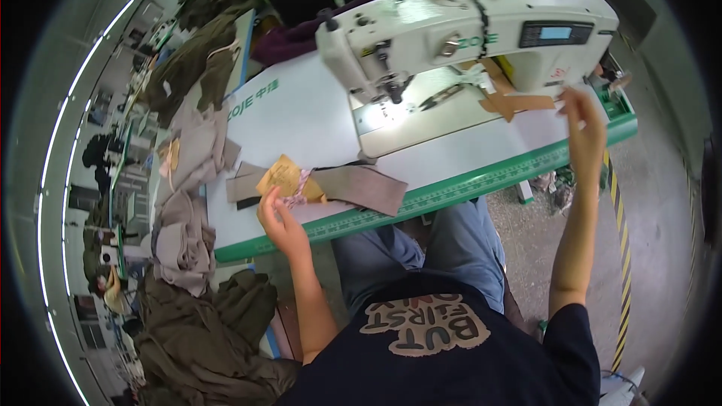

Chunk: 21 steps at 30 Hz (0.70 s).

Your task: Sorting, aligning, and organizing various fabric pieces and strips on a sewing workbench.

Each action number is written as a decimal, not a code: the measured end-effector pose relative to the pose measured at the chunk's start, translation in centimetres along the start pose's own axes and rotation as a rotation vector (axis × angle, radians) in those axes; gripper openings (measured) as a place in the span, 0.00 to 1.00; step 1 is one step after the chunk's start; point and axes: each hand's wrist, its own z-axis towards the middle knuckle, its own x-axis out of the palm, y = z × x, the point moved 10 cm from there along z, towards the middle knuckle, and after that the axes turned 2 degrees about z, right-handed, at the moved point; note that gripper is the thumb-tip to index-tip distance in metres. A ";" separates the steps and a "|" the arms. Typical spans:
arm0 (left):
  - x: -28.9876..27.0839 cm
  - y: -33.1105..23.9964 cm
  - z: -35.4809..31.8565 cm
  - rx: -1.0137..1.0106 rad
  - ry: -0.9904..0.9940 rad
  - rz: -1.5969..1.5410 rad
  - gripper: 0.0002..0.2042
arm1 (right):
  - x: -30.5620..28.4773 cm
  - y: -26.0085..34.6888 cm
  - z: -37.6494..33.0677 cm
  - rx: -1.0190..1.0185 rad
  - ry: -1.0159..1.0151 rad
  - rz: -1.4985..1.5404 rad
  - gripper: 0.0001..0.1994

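My left hand [280, 218] pinches the tan paper tag [284, 177] lying on the grey fabric strips [361, 184] at the table [301, 113] edge, my right hand [587, 124], grip released, reaches the brown pieces [515, 101] beside the sewing machine [466, 26], and nothing sits under the needle yet.

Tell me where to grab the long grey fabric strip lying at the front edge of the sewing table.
Probably best to pinch the grey fabric strip at its free right end, which lies flat near the table's green front edge. Come from the front, the sitter's side. Its left end lies under the tan paper piece that the left hand touches.
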 end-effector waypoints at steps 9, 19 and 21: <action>2.2 4.8 1.5 0.083 0.296 0.315 0.19 | 21.7 19.4 -14.9 -0.368 0.569 0.165 0.18; 1.0 10.7 7.0 -0.036 0.147 -0.129 0.17 | 28.1 21.4 -16.8 -0.512 0.657 -0.066 0.17; -0.1 11.8 6.9 -0.148 0.051 -0.233 0.16 | 27.2 22.6 -15.9 -0.502 0.570 -0.051 0.14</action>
